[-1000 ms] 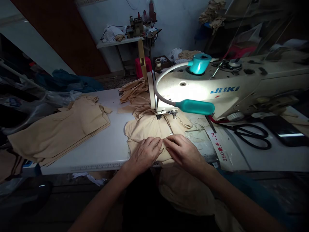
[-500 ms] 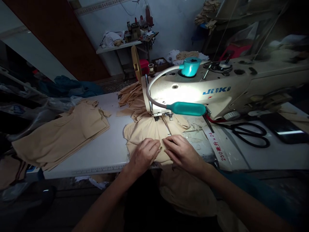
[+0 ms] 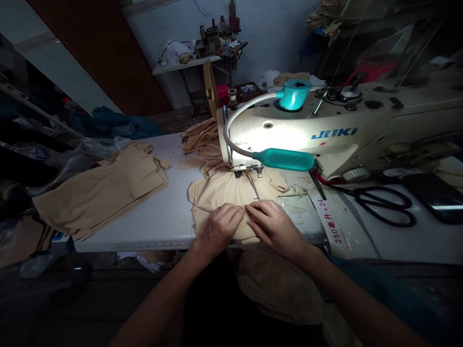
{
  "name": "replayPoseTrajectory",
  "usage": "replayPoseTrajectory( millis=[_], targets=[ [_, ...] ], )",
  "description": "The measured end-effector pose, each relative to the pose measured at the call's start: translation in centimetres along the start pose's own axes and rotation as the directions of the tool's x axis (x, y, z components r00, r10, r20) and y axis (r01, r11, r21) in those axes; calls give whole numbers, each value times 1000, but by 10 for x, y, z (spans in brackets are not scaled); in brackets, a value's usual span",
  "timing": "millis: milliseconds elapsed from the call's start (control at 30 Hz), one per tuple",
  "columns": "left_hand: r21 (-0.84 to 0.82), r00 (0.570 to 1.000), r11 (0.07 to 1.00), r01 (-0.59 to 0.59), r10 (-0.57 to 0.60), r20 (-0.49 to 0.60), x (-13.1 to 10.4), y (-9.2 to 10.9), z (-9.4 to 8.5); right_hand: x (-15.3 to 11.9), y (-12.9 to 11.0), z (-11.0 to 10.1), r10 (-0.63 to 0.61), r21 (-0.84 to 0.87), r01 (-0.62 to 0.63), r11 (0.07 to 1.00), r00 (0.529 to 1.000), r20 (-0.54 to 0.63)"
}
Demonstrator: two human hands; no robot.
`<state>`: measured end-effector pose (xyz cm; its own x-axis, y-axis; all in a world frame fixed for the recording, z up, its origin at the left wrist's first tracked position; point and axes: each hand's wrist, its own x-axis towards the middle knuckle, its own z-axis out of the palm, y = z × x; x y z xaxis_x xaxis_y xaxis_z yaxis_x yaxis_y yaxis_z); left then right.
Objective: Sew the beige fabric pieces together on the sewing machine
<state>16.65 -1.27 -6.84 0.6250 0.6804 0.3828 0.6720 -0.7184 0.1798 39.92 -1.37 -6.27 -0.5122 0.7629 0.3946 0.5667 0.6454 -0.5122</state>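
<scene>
Beige fabric (image 3: 213, 192) lies gathered under the presser foot (image 3: 238, 173) of a white sewing machine (image 3: 289, 137), and part of it hangs over the table's front edge. My left hand (image 3: 221, 226) is closed on the fabric just in front of the needle area. Close beside it, my right hand (image 3: 273, 224) pinches the same cloth, fingertips nearly meeting those of the left. A teal lamp (image 3: 285, 159) on a bent white neck lights the machine. The exact fold between my fingertips is too small to make out.
A stack of cut beige pieces (image 3: 104, 188) lies on the table (image 3: 144, 238) to the left. More beige cloth (image 3: 202, 140) is heaped behind the machine. To the right are black-handled scissors (image 3: 385, 205), a dark phone-like object (image 3: 436, 197) and a printed plastic strip (image 3: 331, 226).
The camera view has turned a little, so the machine and table appear shifted to the right. Both hands keep their hold on the fabric, fingertips still close together.
</scene>
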Motion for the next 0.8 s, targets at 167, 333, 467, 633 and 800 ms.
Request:
replayPoseTrajectory(
  millis=[167,333,467,633,800],
  targets=[
    [2,998,998,-55,55,20,-6,0,-7,3,-3,-3,-27,-113,37,993,996,85],
    [35,999,999,-42,42,-13,-11,1,-13,5,-4,-8,-61,-214,94,972,986,155],
    [74,999,997,-17,20,-37,-8,-1,-18,4,0,-6,-99,-222,123,967,988,115],
    [143,1000,990,2,-2,3,-6,-8,-20,2,4,-3,-126,-251,146,957,987,96],
    [164,1000,986,-7,5,14,-2,-11,-19,5,6,-4,-127,-255,152,955,986,111]
  ],
)
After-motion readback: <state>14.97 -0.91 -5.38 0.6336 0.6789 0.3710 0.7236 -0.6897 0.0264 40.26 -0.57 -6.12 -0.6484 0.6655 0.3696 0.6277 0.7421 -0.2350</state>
